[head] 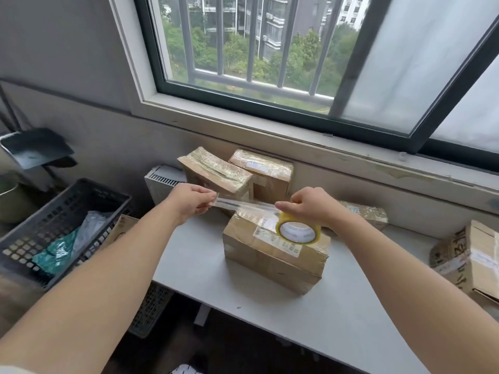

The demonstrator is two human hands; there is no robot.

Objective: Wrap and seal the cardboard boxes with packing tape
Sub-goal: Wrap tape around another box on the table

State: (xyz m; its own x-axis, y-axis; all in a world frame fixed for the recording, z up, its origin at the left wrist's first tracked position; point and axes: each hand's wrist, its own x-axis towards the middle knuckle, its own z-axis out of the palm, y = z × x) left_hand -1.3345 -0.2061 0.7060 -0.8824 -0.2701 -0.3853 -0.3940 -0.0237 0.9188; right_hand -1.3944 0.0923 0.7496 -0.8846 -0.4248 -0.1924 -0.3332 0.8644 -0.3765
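STATUS: rear boxes (216, 174) glossy with tape, judged sealed. Low box (364, 213) behind right grip (310, 209) appears wrapped too; view partial. Right-edge box (469, 260) carries few strips, judged pending.
CURRENT BOX (270, 260): desk (324, 319) centre, label up, top partly taped, sides bare brown.
Left grip (189, 202) pinches free end of strip (243, 205). Right grip curled round tape roll (298, 232) at box top. Strip taut between grips.

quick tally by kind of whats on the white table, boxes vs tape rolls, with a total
cardboard boxes: 5 (middle, back left, back right, behind the right hand, right edge)
tape roll: 1, gripped by the right hand, its strip pinched by the left hand
total: 6
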